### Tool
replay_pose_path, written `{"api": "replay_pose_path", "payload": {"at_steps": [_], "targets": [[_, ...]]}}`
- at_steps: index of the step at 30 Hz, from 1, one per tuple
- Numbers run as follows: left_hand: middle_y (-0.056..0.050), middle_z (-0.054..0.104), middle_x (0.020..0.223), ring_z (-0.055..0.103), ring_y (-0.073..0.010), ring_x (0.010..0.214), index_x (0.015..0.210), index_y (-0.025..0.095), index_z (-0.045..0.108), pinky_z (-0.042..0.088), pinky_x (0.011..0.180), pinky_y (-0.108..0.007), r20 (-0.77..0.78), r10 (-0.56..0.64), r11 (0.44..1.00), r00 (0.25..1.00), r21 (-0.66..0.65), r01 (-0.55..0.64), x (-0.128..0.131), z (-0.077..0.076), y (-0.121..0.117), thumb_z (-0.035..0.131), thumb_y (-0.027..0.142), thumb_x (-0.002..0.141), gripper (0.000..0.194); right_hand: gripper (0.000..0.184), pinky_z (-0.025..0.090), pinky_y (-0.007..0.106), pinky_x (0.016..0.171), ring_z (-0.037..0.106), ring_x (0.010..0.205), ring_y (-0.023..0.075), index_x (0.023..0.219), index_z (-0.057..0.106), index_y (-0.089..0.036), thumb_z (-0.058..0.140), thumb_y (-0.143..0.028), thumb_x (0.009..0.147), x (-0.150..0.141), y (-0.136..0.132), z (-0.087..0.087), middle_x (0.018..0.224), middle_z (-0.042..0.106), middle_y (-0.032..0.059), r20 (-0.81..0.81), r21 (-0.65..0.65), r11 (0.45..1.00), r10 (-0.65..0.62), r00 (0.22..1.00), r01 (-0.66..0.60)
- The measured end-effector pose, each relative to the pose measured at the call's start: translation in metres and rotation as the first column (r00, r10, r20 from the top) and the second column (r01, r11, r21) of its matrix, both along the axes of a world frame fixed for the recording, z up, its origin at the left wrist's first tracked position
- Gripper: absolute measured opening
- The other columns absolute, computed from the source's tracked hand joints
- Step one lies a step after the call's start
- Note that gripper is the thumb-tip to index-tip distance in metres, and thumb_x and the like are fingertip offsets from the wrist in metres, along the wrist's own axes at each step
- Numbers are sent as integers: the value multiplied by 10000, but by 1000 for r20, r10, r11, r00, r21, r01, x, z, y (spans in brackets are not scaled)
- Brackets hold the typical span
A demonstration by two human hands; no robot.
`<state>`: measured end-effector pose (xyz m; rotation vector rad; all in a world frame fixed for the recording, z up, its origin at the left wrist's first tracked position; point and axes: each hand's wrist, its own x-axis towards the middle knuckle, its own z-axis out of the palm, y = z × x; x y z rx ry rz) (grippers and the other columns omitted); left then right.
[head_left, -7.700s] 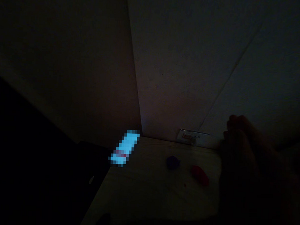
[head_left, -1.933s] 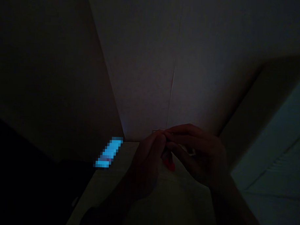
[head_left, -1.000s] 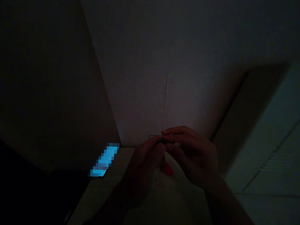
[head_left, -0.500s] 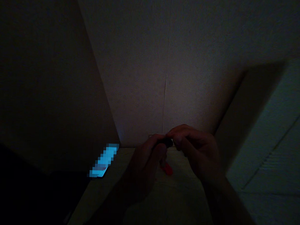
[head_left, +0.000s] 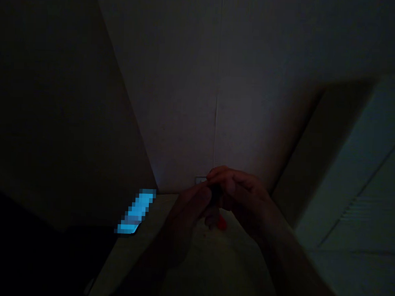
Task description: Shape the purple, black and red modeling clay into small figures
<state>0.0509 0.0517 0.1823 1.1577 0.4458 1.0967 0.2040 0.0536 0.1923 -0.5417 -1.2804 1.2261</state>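
Observation:
Both hands meet above a wooden tabletop in very dim light. My left hand [head_left: 190, 208] is closed, its thumb pressed on a small dark object [head_left: 216, 192] whose kind the gloom hides. From the other side my right hand [head_left: 244, 188] curls its fingers around the same object, thumb near its right end. Much of the object is covered by fingers. Below and behind them lies a small bright red thing [head_left: 221, 222] on the tabletop, partly hidden by my left fingers; its shape is unclear.
A lit phone-like screen [head_left: 137, 211], blurred into blocks, lies at the left edge of the wooden tabletop [head_left: 225, 265]. Pale walls [head_left: 179, 121] rise behind, with a socket plate [head_left: 200, 180] low down. On the right stands a light panelled surface [head_left: 361, 179].
My right hand has shifted left and now covers more of the dark object. The wall plate shows more plainly behind my hands. The light on the wall has dimmed.

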Motion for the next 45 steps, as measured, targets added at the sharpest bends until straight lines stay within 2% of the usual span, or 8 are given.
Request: {"api": "replay_pose_path", "payload": {"at_steps": [3,7,14,22,28,33,40,45], "targets": [[21,454,661,426,-103,553,822,155,639,353,539,-256,4,-16,999,1000,28,15,-1,3,0,630,483,1002,375,187,614,269,623,700,773,157,888,838,-273,900,-432,811,-2,1,-1,1006,737,35,-17,65,997,-27,999,29],[28,404,625,397,-115,547,752,163,601,330,529,-273,-39,-24,997,999,76,27,-1,4,1,577,488,1022,423,142,580,254,584,660,686,129,835,829,-252,860,-387,861,-3,-1,-1,920,721,22,-24,114,992,-61,998,63],[25,471,727,417,-121,640,1007,166,692,360,597,-275,-115,154,976,981,170,-133,1,7,-2,604,457,1031,305,89,506,224,539,638,695,118,898,869,-267,830,-345,882,-2,1,-2,986,745,39,16,132,980,-155,988,151],[20,553,767,499,-138,706,1179,240,690,429,642,-255,-151,363,907,920,285,-311,3,6,-3,623,426,1040,243,140,499,227,555,593,638,104,934,881,-273,757,-216,906,0,0,1,830,713,24,95,309,848,-477,874,430],[27,591,724,563,-123,689,1096,236,733,490,680,-227,-95,489,804,867,436,-405,2,7,1,675,375,1017,170,127,578,211,564,683,604,112,964,869,-271,833,-232,848,3,1,4,727,757,-7,74,148,936,-333,940,320],[-5,731,814,684,-143,751,1069,223,769,552,705,-230,-134,505,786,852,478,-391,-1,11,1,713,320,985,140,123,628,197,636,739,645,115,929,878,-263,882,-230,811,7,2,6,724,803,-3,61,51,984,-172,983,169],[-18,807,975,756,-167,875,1084,248,770,604,757,-228,-78,526,799,847,387,-461,3,9,1,828,321,886,219,194,652,226,703,788,740,141,928,870,-304,935,-243,755,6,3,0,873,852,12,-18,35,982,-184,983,185],[9,805,893,764,-145,842,938,240,811,606,751,-194,-54,543,777,838,411,-477,0,15,1,851,225,834,112,226,639,214,652,764,704,135,860,865,-300,983,-236,678,4,3,0,826,836,2,-39,46,976,-211,977,213]]}}
